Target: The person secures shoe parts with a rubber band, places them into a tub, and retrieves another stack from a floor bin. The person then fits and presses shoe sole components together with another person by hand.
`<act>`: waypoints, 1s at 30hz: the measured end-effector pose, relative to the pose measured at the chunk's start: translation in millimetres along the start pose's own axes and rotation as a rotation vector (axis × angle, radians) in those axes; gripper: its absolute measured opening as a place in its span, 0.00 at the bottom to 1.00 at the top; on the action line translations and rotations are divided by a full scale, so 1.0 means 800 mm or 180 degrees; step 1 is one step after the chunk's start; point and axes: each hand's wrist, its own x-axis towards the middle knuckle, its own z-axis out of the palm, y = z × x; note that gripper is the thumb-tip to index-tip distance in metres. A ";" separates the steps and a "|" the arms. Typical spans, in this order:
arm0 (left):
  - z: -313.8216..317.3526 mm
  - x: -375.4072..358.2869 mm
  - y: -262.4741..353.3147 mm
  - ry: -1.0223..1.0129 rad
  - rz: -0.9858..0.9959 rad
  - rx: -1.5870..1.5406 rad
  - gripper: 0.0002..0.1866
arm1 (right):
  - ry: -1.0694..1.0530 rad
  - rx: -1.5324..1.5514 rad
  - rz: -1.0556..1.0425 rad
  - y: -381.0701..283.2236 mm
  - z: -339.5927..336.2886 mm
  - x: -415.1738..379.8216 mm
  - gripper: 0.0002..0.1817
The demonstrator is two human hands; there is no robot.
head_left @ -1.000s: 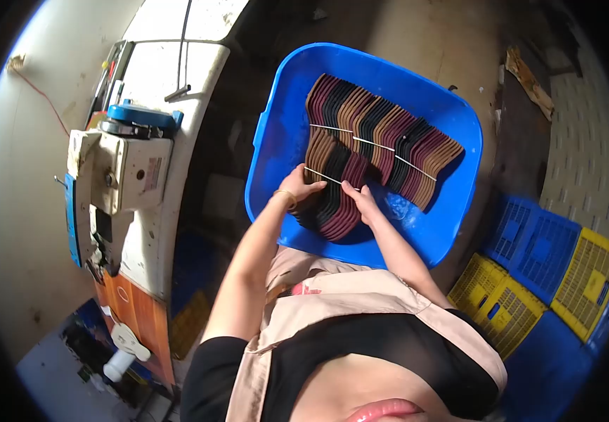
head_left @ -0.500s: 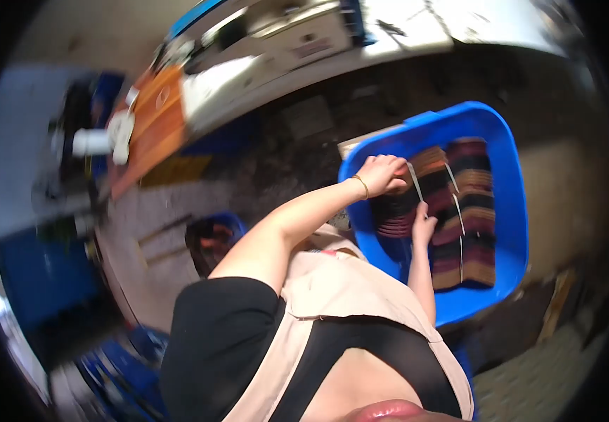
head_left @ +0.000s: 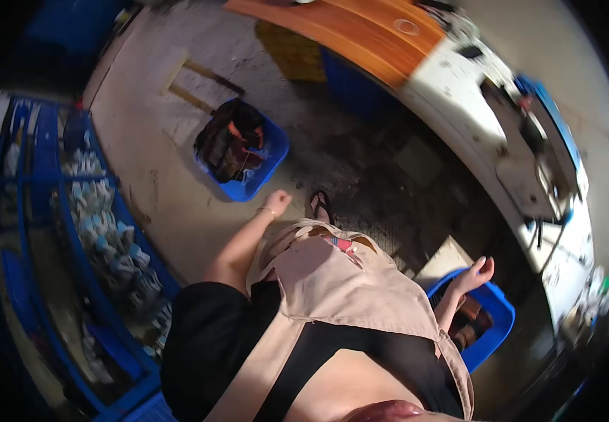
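My left hand [head_left: 277,202], with a bracelet at the wrist, is in the air with its fingers curled and nothing visible in them. Just beyond it stands a blue tub [head_left: 280,151] on the floor, holding a heap of dark cloth-like pieces [head_left: 228,144] with some red-orange. My right hand [head_left: 471,276] is lifted over the rim of another blue tub [head_left: 504,316] at the lower right. Its fingers are loosely bent and apart, with nothing seen in them. Striped brown and dark bundles [head_left: 469,323] lie in that tub, partly hidden by my forearm.
A long white counter [head_left: 452,98] with an orange wooden panel [head_left: 381,32] curves along the right, bearing a machine [head_left: 529,169]. A blue rack [head_left: 65,204] with many pale items runs down the left. A yellow crate [head_left: 287,53] and wooden legs [head_left: 209,74] stand farther off.
Both hands have left the striped bundles and a white band there, and are now apart. My view has swung left, bringing the tub of dark pieces and the rack into sight.
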 end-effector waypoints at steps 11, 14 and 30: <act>-0.131 -0.087 -0.257 0.1284 -0.2268 -0.1147 0.20 | -0.4219 0.0906 -0.0894 -0.340 0.445 -0.270 0.11; -0.101 -0.096 -0.253 0.1426 -0.2785 -0.2035 0.20 | -0.5346 0.0943 -0.1863 -0.378 0.471 -0.339 0.11; -0.249 0.118 -0.196 0.0815 -0.2860 -0.2894 0.18 | -0.6919 -0.0725 0.0150 -0.425 0.818 -0.503 0.15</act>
